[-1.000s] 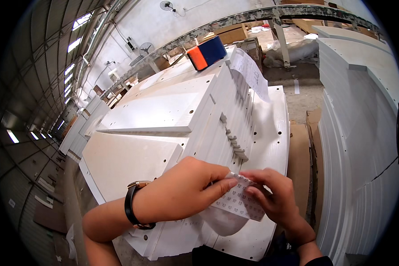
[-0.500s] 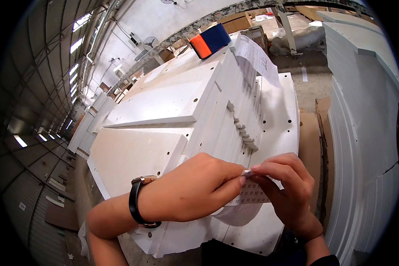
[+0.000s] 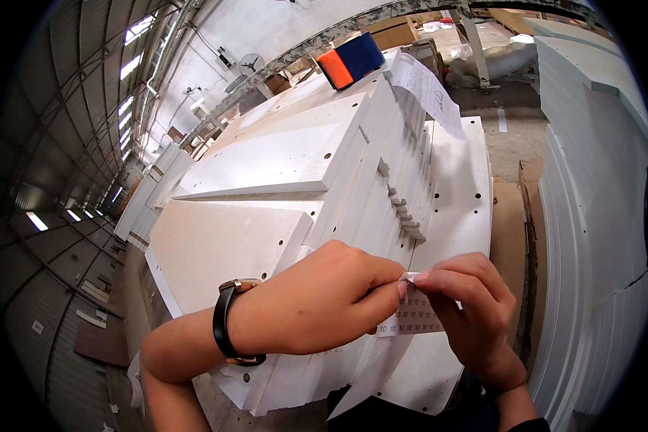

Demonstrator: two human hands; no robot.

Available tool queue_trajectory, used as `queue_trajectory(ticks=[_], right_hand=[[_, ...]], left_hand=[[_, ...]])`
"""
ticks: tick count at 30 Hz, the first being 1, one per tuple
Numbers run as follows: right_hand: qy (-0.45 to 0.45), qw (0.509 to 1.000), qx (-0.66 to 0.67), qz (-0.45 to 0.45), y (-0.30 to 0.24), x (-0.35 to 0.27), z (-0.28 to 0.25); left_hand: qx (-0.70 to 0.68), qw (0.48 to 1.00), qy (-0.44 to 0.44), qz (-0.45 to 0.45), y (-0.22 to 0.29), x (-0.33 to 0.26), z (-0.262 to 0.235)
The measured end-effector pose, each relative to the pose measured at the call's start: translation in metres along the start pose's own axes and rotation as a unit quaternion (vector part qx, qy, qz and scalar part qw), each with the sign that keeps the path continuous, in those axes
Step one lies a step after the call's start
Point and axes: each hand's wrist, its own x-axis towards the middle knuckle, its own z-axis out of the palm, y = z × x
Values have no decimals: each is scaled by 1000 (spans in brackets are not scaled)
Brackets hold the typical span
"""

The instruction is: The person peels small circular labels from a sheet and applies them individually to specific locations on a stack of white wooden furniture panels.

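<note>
My left hand (image 3: 338,299), with a black-strapped watch (image 3: 230,317) on its wrist, pinches the upper edge of a white label sheet (image 3: 416,318) between thumb and forefinger. The sheet carries rows of small printed marks. Close against it, my right hand (image 3: 475,309) is closed at the fingertips on the same top edge, where a small white piece is folded up. Whether that piece has come away from the sheet I cannot tell. Both hands are over the near end of a stack of white panels (image 3: 230,237) with drilled holes.
An orange and blue box (image 3: 353,61) rests on top of the panel stack. Beside it a printed paper (image 3: 433,92) hangs over the stack's edge. More pale panels (image 3: 590,180) stand at the right, with brown cardboard (image 3: 510,223) between the stacks.
The lower part of the label sheet, curled under my hands before, now hangs down to a pointed corner. My view has shifted slightly. Both hands keep their pinch.
</note>
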Motion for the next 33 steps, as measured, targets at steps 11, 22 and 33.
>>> queue_trajectory(ticks=[11, 22, 33], right_hand=[[-124, 907, 347, 205, -7, -5, -19], [-216, 638, 616, 408, 31, -35, 18], [-391, 764, 376, 348, 27, -66, 64]], left_hand=[[101, 989, 111, 11, -1, -7, -3], [-34, 820, 500, 279, -20, -18, -25], [-38, 865, 434, 250, -46, -34, -41]])
